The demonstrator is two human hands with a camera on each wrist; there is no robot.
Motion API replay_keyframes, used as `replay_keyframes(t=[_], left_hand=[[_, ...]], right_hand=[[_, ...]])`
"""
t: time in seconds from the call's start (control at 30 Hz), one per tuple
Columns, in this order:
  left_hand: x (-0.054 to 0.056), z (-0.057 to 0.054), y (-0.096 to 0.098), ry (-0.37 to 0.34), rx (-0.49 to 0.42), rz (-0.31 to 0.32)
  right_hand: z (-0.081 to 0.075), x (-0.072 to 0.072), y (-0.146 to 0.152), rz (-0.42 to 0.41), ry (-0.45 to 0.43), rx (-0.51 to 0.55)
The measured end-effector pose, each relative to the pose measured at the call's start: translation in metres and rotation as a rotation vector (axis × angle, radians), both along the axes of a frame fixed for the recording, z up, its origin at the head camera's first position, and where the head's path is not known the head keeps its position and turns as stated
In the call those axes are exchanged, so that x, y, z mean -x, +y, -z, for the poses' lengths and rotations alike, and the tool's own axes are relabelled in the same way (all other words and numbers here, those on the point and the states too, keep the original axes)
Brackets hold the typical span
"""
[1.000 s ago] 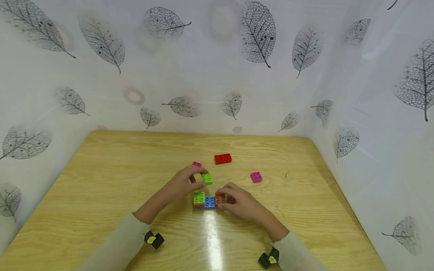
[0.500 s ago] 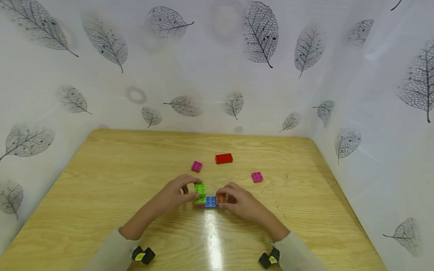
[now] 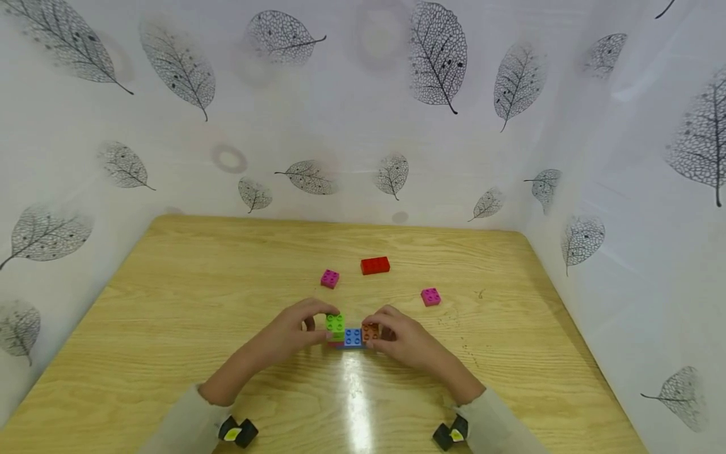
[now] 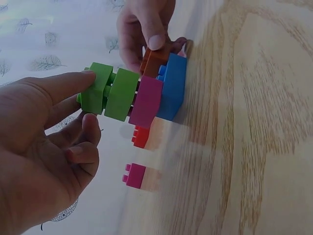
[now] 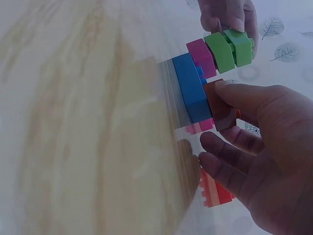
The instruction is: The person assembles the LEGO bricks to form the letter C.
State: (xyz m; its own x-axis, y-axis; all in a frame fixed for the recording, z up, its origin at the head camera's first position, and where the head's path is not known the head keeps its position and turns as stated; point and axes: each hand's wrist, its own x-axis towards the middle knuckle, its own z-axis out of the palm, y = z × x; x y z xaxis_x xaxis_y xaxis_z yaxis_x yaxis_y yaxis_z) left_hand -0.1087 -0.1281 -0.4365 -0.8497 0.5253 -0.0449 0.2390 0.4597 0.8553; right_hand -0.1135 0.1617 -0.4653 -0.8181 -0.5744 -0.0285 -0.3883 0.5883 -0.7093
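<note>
Left hand (image 3: 292, 328): you pinched the upper green brick (image 4: 98, 90).
Right hand (image 3: 407, 337): you pinched the brown brick (image 5: 219, 105), partly hiding it.
Blue brick (image 3: 353, 337): lay beneath, well off the bench's (image 3: 227, 271) far edge; near edge cropped.

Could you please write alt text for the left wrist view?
Left hand pinches a green block atop a second green block, a pink block and a blue block; right hand grips a brown block on the blue one. A red block and a magenta block lie beyond.
</note>
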Motion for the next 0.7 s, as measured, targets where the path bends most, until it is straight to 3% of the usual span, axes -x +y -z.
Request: replay_keyframes(t=[0.7], left_hand=[[-0.0007,0.0034,0.0013,0.017,0.033,-0.057]], right_hand=[[0.0006,-0.0004,-0.0002,-0.019,0.024,0.015]])
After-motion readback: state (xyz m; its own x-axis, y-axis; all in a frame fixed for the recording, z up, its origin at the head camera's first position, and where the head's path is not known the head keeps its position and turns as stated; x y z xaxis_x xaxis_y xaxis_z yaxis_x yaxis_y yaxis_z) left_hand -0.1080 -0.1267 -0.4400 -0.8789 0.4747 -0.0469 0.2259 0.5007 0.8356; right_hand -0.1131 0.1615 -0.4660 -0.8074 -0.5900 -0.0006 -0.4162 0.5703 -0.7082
